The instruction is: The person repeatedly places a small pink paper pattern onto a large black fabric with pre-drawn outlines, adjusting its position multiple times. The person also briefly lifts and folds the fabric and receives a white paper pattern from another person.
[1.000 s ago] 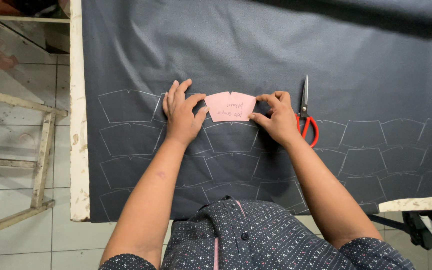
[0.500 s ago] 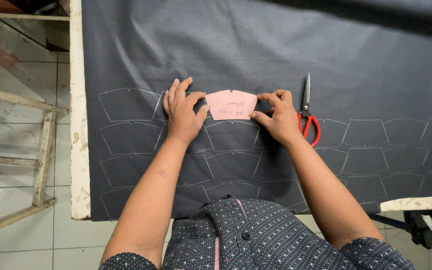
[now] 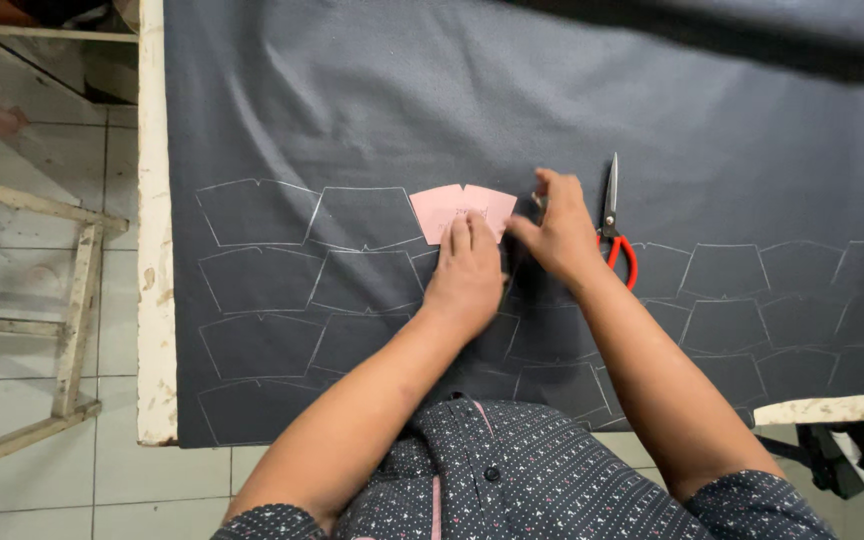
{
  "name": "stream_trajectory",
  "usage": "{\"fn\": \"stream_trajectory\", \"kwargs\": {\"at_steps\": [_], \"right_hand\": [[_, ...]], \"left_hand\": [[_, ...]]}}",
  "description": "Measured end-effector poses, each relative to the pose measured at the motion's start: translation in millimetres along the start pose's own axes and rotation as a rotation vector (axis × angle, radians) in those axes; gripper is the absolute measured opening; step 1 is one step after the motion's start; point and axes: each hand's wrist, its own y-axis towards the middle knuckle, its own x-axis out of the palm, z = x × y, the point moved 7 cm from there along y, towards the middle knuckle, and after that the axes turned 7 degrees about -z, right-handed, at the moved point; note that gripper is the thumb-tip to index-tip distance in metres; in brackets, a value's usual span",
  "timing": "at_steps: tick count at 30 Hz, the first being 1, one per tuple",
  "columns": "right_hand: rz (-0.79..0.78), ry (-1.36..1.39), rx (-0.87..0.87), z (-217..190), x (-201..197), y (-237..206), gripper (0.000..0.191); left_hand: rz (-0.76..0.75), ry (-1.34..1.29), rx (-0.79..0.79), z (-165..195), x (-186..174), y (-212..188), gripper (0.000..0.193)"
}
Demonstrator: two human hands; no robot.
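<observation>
Head view: two hands, left hand (image 3: pixel 467 275) pressing one pink template (image 3: pixel 457 208), one scissors (image 3: pixel 614 222).

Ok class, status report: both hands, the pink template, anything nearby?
Left hand flat on pink paper template. Right hand at its right edge, grip unclear. Red-handled scissors beside, on chalk-marked grey fabric.

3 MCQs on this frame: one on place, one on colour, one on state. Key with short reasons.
1. Where do the scissors lie?
A. on the floor
B. beside the right hand
C. left of the left hand

2. What colour is the paper template?
A. pink
B. green
C. white

3. What is the left hand doing?
A. gripping the scissors
B. hanging off the table
C. pressing flat on the template

Key: 1 B, blades upright just right of that hand on the dark fabric. 2 A, pink against grey cloth. 3 C, fingers spread on it.
</observation>
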Motion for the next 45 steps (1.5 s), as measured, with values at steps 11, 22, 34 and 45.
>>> {"fn": "stream_trajectory", "kwargs": {"at_steps": [11, 22, 34, 45], "right_hand": [[-0.430, 0.067, -0.197, -109.6, 37.0, 31.1, 0.019], [-0.438, -0.130, -0.371, -112.4, 66.7, 35.9, 0.021], [-0.280, -0.042, -0.425, -120.3, 57.4, 62.9, 0.011], [-0.260, -0.097, -0.210, -82.1, 18.4, 59.3, 0.013]], "left_hand": [[-0.249, 0.006, 0.005, 4.1, 4.4, -1.1, 0.079], [-0.187, -0.029, 0.016, -1.5, 7.3, -2.2, 0.070], [-0.172, -0.089, 0.000, -2.0, -3.5, -6.8, 0.090], [-0.104, 0.168, 0.008, -1.0, -2.9, -6.9, 0.094]]}}
